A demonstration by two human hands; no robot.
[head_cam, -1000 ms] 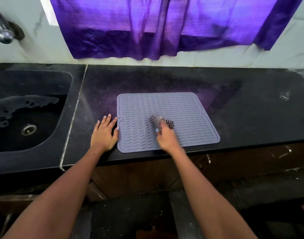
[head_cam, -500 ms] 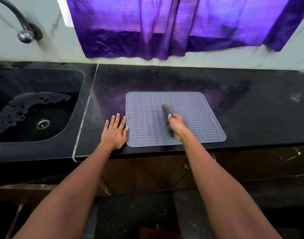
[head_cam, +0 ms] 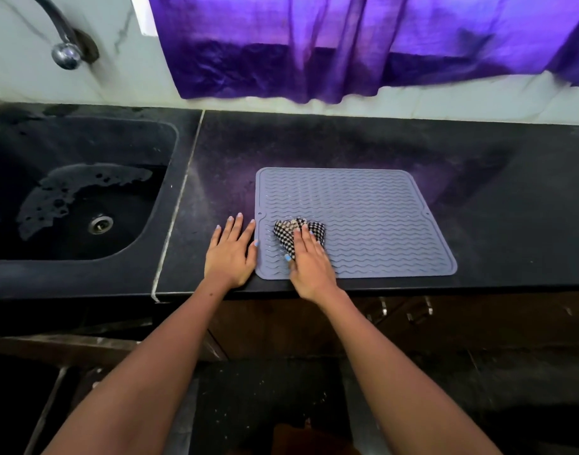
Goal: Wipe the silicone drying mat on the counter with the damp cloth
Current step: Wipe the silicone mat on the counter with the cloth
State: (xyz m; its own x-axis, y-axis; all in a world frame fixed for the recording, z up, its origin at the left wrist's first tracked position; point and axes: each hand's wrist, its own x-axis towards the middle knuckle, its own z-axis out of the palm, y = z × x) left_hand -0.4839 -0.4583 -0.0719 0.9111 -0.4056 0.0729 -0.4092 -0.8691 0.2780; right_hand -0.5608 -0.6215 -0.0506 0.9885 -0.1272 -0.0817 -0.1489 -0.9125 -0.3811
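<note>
Head view: the left hand [head_cam: 230,254] lies flat on the counter [head_cam: 347,142], fingers straight against the silicone drying mat [head_cam: 373,224], probably to stop sliding. The right hand [head_cam: 309,261] presses the checked cloth [head_cam: 289,233] onto the mat's near-left part with fairly straight fingers.

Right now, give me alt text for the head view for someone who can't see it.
The right hand presses a checked cloth on the near-left part of a grey mat on a black counter. The left hand lies flat at the mat's left edge; a sink sits further left.
</note>
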